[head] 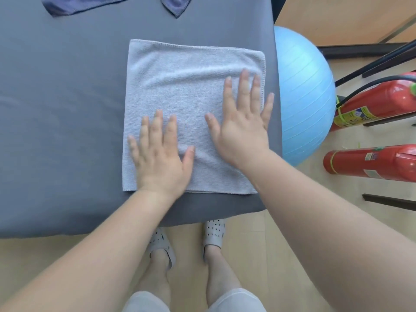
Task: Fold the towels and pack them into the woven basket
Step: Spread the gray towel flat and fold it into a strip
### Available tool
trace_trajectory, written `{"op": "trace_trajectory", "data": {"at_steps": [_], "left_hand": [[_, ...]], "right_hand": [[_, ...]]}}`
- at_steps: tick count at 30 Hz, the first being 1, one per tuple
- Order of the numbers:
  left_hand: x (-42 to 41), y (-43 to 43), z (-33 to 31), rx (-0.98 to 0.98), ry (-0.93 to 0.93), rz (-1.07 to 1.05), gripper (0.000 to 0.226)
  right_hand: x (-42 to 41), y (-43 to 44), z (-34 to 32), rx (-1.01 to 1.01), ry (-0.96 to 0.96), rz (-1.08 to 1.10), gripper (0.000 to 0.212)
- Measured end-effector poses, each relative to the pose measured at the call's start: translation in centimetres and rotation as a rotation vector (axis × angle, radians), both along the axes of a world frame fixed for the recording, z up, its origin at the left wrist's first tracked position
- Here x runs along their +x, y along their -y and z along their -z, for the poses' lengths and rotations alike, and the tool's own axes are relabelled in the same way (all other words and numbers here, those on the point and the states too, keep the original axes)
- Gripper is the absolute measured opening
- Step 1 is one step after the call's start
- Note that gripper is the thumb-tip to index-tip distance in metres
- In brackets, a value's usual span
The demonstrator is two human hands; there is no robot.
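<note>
A light grey towel (180, 86) lies spread flat and roughly square on the grey-covered table (63, 109), near its front right corner. My left hand (157, 156) presses flat on the towel's near left part, fingers straight and spread. My right hand (243, 124) presses flat on the towel's right side, fingers spread, the little finger past the towel's right edge. A dark blue towel (67, 5) lies crumpled at the table's far edge, partly cut off by the frame. No woven basket is in view.
A light blue exercise ball (304, 93) sits on the floor right beside the table's right edge. Two red fire extinguishers (371, 163) lie further right among black frame bars. My feet in grey perforated slippers (213, 233) stand at the table's front edge.
</note>
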State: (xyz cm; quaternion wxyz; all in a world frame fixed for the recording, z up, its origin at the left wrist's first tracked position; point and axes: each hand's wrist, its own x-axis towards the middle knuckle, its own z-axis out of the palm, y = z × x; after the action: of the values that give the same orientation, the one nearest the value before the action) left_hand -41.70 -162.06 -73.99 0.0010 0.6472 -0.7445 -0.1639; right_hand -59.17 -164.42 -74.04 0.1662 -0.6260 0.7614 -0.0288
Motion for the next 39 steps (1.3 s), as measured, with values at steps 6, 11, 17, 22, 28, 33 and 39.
{"op": "trace_trajectory", "data": {"at_steps": [6,11,17,22,28,33,39], "left_hand": [[4.0,0.1,2.0,0.113,0.171,0.217,0.088],[5.3,-1.4,2.1,0.153,0.216,0.256,0.101],[5.4,-1.3,0.8,0.199,0.208,0.243,0.117],[3.7,4.3,-0.1,0.038,0.037,0.254,0.086],[1.6,12.7,1.9,0.033,0.126,0.313,0.078],[2.4,13.9,2.7,0.032,0.150,0.310,0.096],[3.1,15.4,2.2,0.086,0.205,0.240,0.121]], "right_hand": [[1.3,-2.4,2.3,0.084,-0.062,-0.095,0.081],[0.4,-5.5,2.2,0.130,-0.114,-0.128,0.093],[0.0,-8.4,1.6,0.172,-0.173,-0.138,0.108],[1.1,-1.8,0.1,-0.018,-0.131,-0.164,0.086],[1.9,5.0,2.0,0.026,-0.080,-0.234,0.075],[0.5,4.9,2.7,0.017,-0.107,-0.201,0.082],[-4.0,6.7,2.4,0.087,-0.108,-0.050,0.092]]}}
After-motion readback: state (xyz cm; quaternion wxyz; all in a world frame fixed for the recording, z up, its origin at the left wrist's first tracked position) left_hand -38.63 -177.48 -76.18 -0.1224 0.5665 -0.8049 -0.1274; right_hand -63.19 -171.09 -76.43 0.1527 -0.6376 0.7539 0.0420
